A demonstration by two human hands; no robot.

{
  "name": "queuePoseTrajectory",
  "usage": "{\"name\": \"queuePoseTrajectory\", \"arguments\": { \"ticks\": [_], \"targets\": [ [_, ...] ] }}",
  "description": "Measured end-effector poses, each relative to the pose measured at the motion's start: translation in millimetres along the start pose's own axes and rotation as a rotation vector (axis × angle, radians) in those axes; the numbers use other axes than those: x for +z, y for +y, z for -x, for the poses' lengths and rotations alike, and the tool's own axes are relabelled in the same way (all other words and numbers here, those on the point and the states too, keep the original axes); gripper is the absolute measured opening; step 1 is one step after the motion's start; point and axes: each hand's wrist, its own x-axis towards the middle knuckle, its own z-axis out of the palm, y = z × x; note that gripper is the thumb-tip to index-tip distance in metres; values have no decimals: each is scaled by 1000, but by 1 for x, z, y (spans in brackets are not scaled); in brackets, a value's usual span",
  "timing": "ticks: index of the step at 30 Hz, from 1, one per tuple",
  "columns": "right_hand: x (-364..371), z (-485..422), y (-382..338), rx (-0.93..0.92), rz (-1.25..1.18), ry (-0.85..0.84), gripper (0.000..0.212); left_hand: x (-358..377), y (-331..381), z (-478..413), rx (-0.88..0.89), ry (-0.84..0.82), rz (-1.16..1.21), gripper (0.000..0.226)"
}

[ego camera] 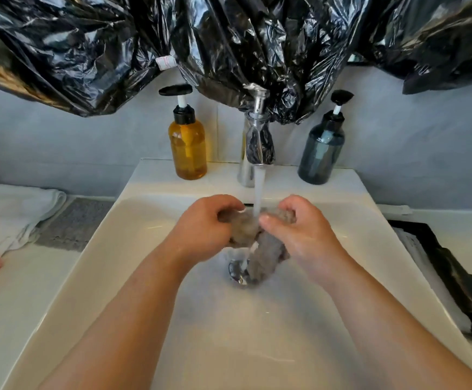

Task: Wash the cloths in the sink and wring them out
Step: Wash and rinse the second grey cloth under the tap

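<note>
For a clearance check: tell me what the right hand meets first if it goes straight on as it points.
Pointing leftward, the right hand, gripping the grey cloth, would probably meet the water stream first, then the left hand; depth unclear.

Bathroom: washbasin (370, 249), soap dispensers (187, 142)

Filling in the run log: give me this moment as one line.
step: rinsing | left hand: grips grey cloth | right hand: grips grey cloth | tap: running onto grey cloth | place: over sink

Left grip (206, 229) and right grip (306, 230) close together, both tightly curled.
</note>
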Motion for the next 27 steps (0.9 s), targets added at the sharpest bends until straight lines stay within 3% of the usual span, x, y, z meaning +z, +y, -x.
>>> {"name": "queuePoseTrajectory", "arguments": {
  "ticks": [3, 5, 7, 9, 12, 16, 19, 23, 27],
  "targets": [
    [3, 0, 2, -20, -119, 41, 21, 2, 4, 9, -45, -142, 162, 21],
    [5, 0, 2, -33, -206, 20, 27, 3, 5, 12, -59, -80, 177, 9],
    [9, 2, -1, -60, -200, -33, 37, 2, 5, 8, -71, 85, 218, 13],
    [12, 8, -2, -110, -40, -76, 31, 3, 10, 7, -86, 213, 365, 13],
    [17, 16, 1, -144, 261, -112, 19, 9, 13, 8, -50, 240, 475, 15],
    [15, 16, 2, -87, 339, -40, 9, 13, 15, 9, -123, 254, 725, 13],
    [15, 14, 4, 1, 228, -20, 20, 15, 18, 11, -151, 188, 1023, 11],
    [22, 11, 14, 111, -107, -202, 46, 13, 16, 8, -136, 164, 1371, 13],
    [27, 4, 14, 84, -585, -267, 42, 12, 16, 1, -121, 165, 1529, 34]
  ]
}}
